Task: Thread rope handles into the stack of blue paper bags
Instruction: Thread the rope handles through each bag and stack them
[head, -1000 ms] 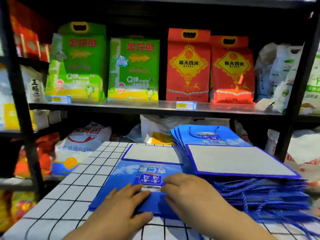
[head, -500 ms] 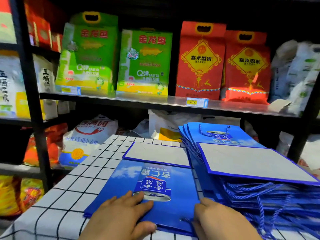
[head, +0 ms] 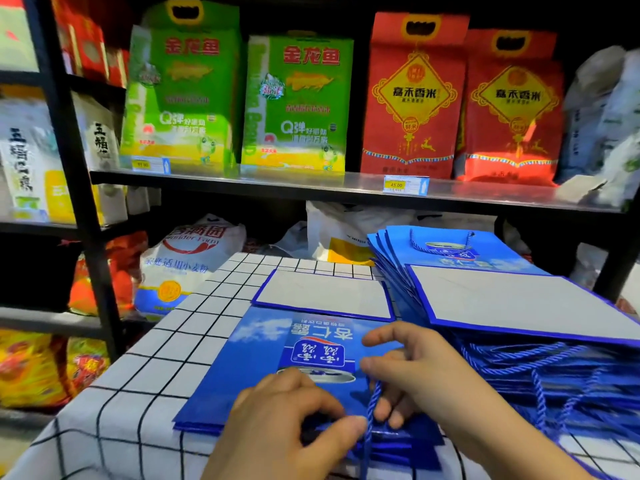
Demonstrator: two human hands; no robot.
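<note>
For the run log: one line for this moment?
left hand pinches rope | right hand grips rope | bag flat on tablecloth

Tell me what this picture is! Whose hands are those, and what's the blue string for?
There is no machine here. A person wears a camera on their head, so you see their own two hands from above. A flat blue paper bag lies on a checked tablecloth. The right hand pinches a blue rope, which will be the bag's handle. The left hand pinches the bag's near edge beside the rope. To the right sits a stack of bags with rope handles already in. Behind, shelves hold green packs and red packs.
</note>
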